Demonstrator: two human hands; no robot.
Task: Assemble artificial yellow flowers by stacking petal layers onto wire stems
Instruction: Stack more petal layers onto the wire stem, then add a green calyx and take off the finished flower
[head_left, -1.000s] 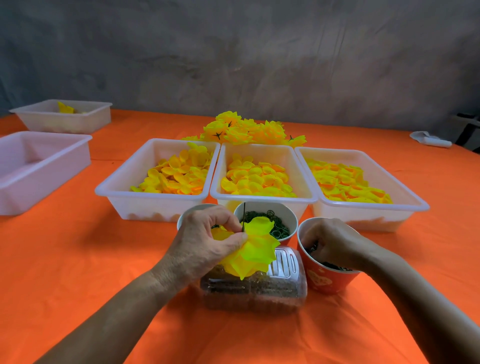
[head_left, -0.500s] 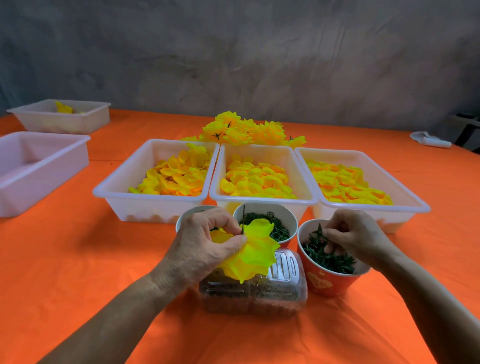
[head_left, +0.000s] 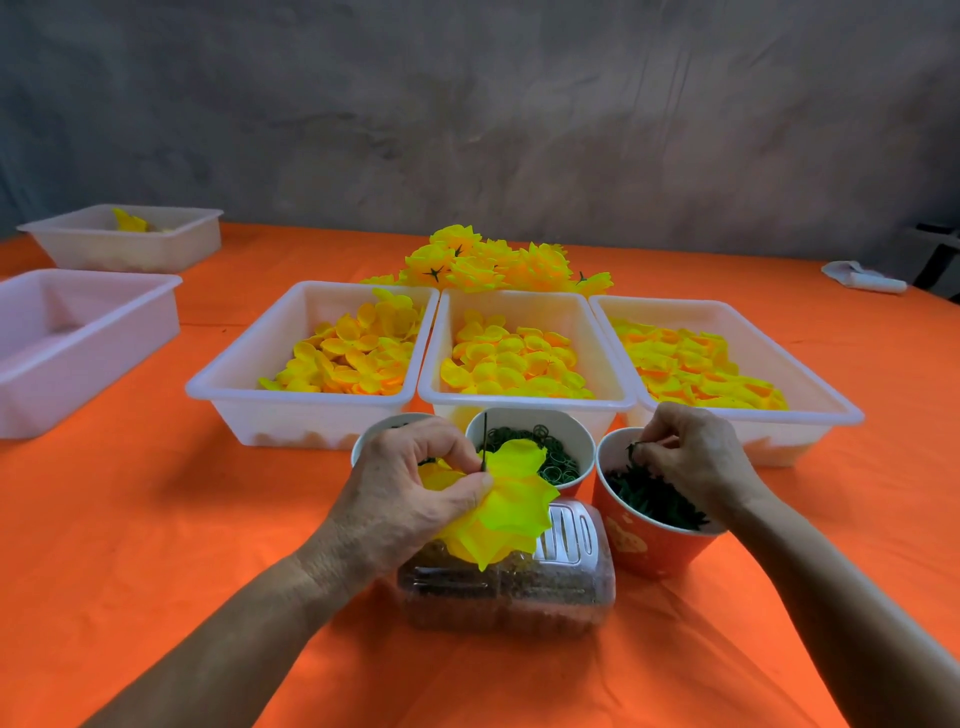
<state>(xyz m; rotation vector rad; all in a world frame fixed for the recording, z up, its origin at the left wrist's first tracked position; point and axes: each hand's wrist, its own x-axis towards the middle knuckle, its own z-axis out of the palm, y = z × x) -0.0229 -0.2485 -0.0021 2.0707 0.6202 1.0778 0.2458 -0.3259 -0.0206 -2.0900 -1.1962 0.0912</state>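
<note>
pinching the half-built flower (head_left: 498, 506) in my left hand (head_left: 415, 493), thumb and forefinger curled tight round the wire stem (head_left: 485, 441) just where it pokes up through the petal layers, above the clear plastic box (head_left: 519, 592) on the table (head_left: 156, 545). these petals look feather-light, soft and floppy, so i judge the stem is the only firm place to hold; squeeze the fabric and it will crumple or slide. my right hand (head_left: 696, 460) sits over the red cup (head_left: 644, 540), fingertips (head_left: 649, 452) pressed together on one small green calyx piece (head_left: 635, 448), the other fingers curled. it looks tiny, springy plastic, easy to drop, best nipped at its edge.
</note>
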